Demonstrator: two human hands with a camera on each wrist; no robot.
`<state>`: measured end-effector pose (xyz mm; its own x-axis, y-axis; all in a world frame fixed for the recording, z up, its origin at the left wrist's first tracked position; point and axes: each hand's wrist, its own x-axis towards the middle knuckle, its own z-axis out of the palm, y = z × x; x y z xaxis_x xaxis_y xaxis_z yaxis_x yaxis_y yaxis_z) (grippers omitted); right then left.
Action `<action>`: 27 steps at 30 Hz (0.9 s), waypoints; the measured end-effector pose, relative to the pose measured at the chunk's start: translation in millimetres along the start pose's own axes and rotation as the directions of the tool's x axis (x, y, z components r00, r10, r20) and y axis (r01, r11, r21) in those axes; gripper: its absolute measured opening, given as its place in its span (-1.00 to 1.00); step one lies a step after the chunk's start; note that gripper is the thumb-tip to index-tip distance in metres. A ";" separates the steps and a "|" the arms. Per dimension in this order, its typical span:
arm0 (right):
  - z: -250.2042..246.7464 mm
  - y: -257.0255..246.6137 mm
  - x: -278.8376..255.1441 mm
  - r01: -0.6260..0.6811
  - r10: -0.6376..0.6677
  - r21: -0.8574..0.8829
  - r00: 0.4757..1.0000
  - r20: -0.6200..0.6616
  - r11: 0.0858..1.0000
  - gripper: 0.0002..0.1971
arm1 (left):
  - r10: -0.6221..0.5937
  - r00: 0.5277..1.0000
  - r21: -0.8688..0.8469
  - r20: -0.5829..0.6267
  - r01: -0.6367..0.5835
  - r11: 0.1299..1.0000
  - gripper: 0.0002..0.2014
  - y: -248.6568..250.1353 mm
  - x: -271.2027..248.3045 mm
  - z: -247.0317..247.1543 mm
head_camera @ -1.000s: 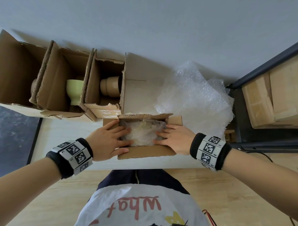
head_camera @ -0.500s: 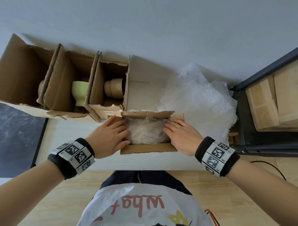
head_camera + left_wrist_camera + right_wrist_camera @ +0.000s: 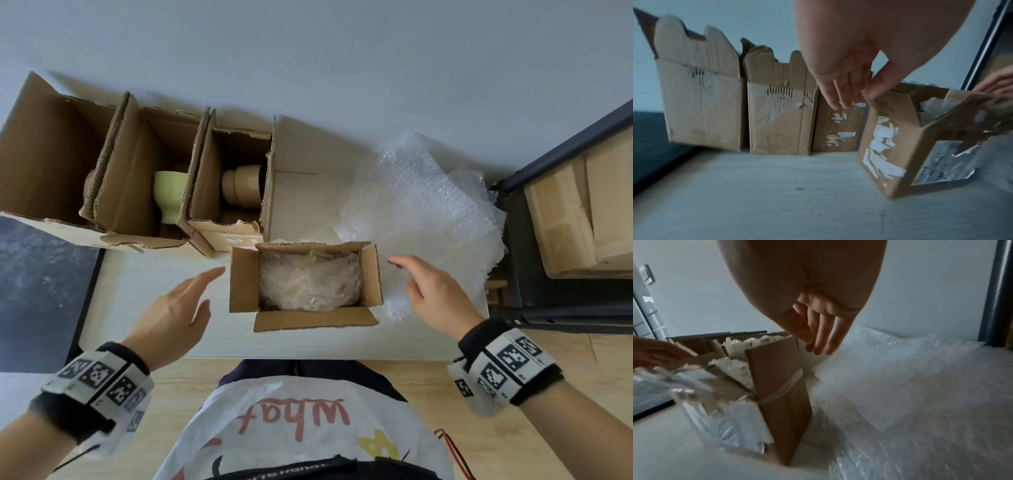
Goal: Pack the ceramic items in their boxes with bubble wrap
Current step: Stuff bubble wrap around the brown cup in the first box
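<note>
A small open cardboard box (image 3: 371, 274) stands on the white table (image 3: 154, 274), and a bubble-wrapped item (image 3: 310, 286) fills it. My left hand (image 3: 178, 308) hovers just left of the box with straight fingers, holding nothing. My right hand (image 3: 431, 291) hovers just right of it, fingers relaxed and empty. In the left wrist view my left hand (image 3: 851, 91) hangs beside the box (image 3: 898, 146). In the right wrist view my right hand's fingers (image 3: 820, 337) hang above the box flap (image 3: 777, 378). A pile of bubble wrap (image 3: 421, 212) lies at the right.
Three taller open boxes line the back left: one (image 3: 48, 154) with a partly hidden item, one with a green cup (image 3: 169, 192), one with a tan ceramic piece (image 3: 239, 185). A dark shelf (image 3: 555, 240) with wood stands at the right.
Both hands have let go of the wrapped item and the box and drawn back outward to either side. The box flaps now stand open.
</note>
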<state>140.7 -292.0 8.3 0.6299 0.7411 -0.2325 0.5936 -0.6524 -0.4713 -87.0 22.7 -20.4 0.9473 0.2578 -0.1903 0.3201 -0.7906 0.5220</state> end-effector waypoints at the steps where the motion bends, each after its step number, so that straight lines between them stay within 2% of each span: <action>1: 4.8 -0.9 -2.5 0.002 -0.003 0.004 0.999 0.039 1.000 -0.48 | -0.008 0.999 -0.047 0.041 0.010 0.999 -0.44 1.6 -2.5 3.7; 4: 18.2 -6.7 -7.1 0.038 -0.039 0.025 0.996 0.079 0.999 -0.40 | 0.038 0.994 -0.122 0.106 -0.025 0.992 -0.30 12.6 -3.9 9.5; 6: 22.1 -13.9 -6.7 0.107 -0.106 -0.038 0.994 0.011 0.994 -0.38 | 0.070 0.992 -0.143 0.101 -0.055 0.988 -0.27 21.9 -1.6 9.7; 8: 22.5 -25.7 -0.9 0.237 -0.249 -0.136 0.965 -0.078 0.962 -0.46 | 0.135 0.989 -0.123 0.067 -0.126 0.984 -0.34 28.8 -0.6 10.3; 9: 22.6 -33.1 3.4 0.317 -0.331 -0.183 0.942 -0.052 0.931 -0.50 | 0.164 0.985 -0.085 0.045 -0.159 0.984 -0.43 31.5 -0.3 10.0; 11: 24.9 -47.5 13.3 0.457 -0.421 -0.234 0.887 0.189 0.858 -0.49 | 0.215 0.976 0.048 0.039 -0.216 0.975 -0.57 36.4 0.3 8.4; 13: 29.3 -54.0 23.2 0.511 -0.369 -0.283 0.824 0.430 0.812 -0.44 | 0.315 0.938 0.206 0.147 -0.340 0.917 -0.52 42.1 4.7 6.9; 15: 31.0 -55.6 32.8 0.521 -0.308 -0.332 0.797 0.519 0.787 -0.41 | 0.376 0.866 0.344 0.329 -0.480 0.807 -0.46 52.7 14.9 8.6; 17: 32.5 -56.8 40.7 0.535 -0.281 -0.362 0.779 0.561 0.763 -0.39 | 0.307 0.820 0.411 0.483 -0.522 0.747 -0.36 61.1 27.2 14.2; 20: 35.2 -58.7 48.7 0.576 -0.256 -0.410 0.749 0.612 0.707 -0.45 | 0.242 0.805 0.416 0.542 -0.507 0.754 -0.25 61.0 43.9 24.7; 24: 40.8 -61.5 55.3 0.635 -0.212 -0.477 0.708 0.673 0.608 -0.48 | 0.289 0.767 0.335 0.573 -0.541 0.772 -0.37 55.5 53.7 24.5; 27: 37.2 -59.8 56.7 0.659 -0.178 -0.506 0.689 0.702 0.557 -0.44 | 0.300 0.738 0.294 0.604 -0.556 0.777 -0.37 51.6 56.0 21.6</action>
<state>122.2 -205.1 -8.4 -0.0233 0.7386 -0.6737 0.9989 0.0446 0.0144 -17.7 -15.6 -22.0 0.7858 -0.3822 -0.4862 -0.2831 -0.9213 0.2668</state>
